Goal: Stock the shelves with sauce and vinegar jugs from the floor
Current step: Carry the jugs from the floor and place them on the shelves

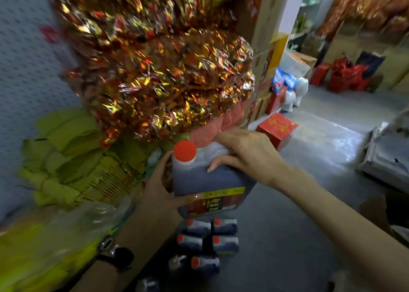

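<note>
I hold a dark sauce jug [199, 181] with a red cap and a yellow and red label up in the air, tilted. My right hand [247, 154] grips its top by the handle. My left hand [158, 186], with a black watch on the wrist, supports its left side and lower edge. Below it on the grey floor stand several more dark jugs with red caps [208, 241], in rows.
Big bags of red and gold foil packets [155, 66] are stacked on the left, with bundles of yellow paper [73, 159] beneath them. A red box [277, 127] lies on the floor [309, 203] ahead. More boxes and red bags stand at the back right.
</note>
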